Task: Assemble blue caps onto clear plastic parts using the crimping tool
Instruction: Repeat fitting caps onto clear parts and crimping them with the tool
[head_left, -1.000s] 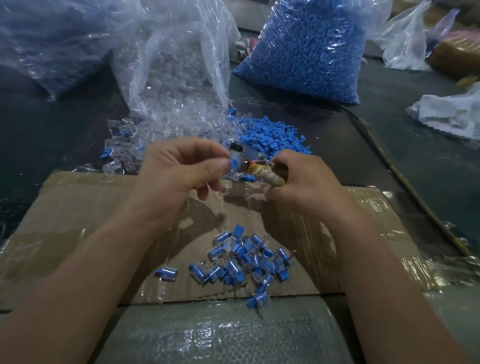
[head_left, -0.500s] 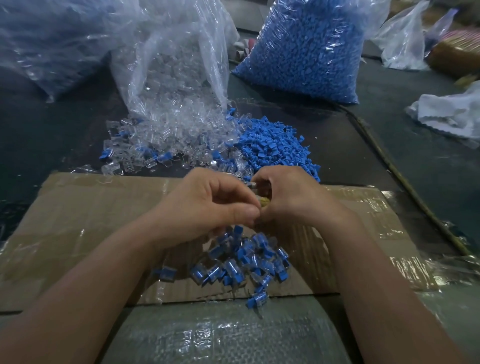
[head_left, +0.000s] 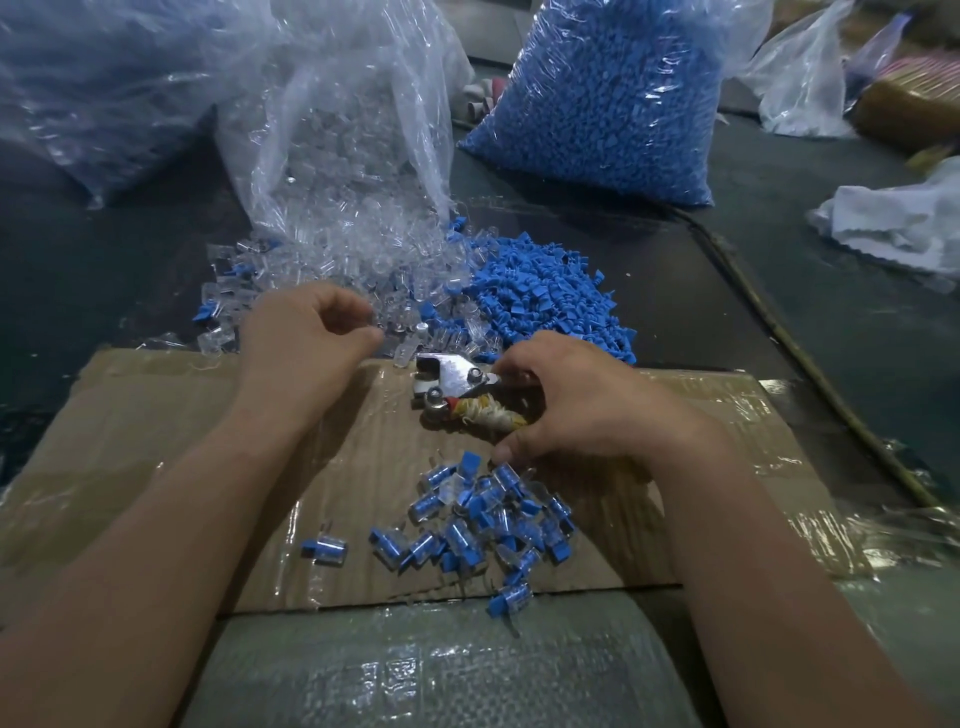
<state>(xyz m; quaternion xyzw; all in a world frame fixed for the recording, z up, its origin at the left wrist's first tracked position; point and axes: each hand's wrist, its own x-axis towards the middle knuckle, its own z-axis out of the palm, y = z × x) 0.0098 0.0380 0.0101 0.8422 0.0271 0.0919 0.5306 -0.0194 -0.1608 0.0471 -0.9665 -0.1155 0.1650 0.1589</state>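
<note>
Scatter is my worry: my left hand curls above the heap of clear plastic parts, pinching one or not, I cannot tell. My right hand grips the steel, string-wrapped crimping tool, whose nose could knock the pile of loose blue plastic caps just beyond.

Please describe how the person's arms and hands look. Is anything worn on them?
Both the left hand and the right hand are bare: no gloves, rings or watch are visible. The left forearm and right forearm are uncovered to the frame edge; no sleeves show.
</note>
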